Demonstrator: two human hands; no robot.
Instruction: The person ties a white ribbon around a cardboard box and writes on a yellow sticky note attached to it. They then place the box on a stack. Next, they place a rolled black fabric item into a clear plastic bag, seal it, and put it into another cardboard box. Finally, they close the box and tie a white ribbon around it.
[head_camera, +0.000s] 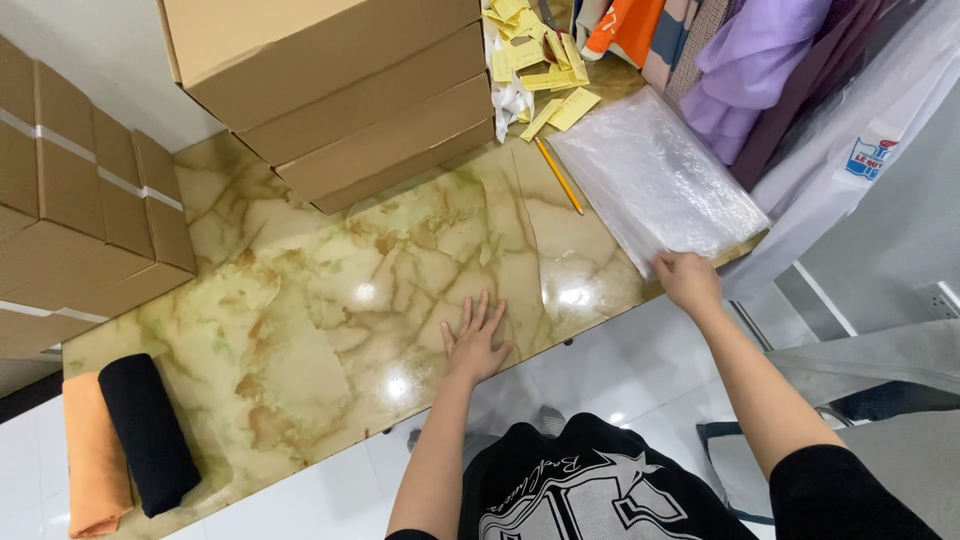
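My right hand (686, 280) pinching plastic bag stack (655, 180) edge; left hand (476, 340) flat, empty on worktop (330, 290). Slippery bags might slide off.

A glossy marbled green-and-cream table (330, 300) fills the middle of the frame, catching bright glare from lights overhead. Shiny white floor tiles (620, 370) run along the lower edge. A wall socket (940, 298) sits at far right.
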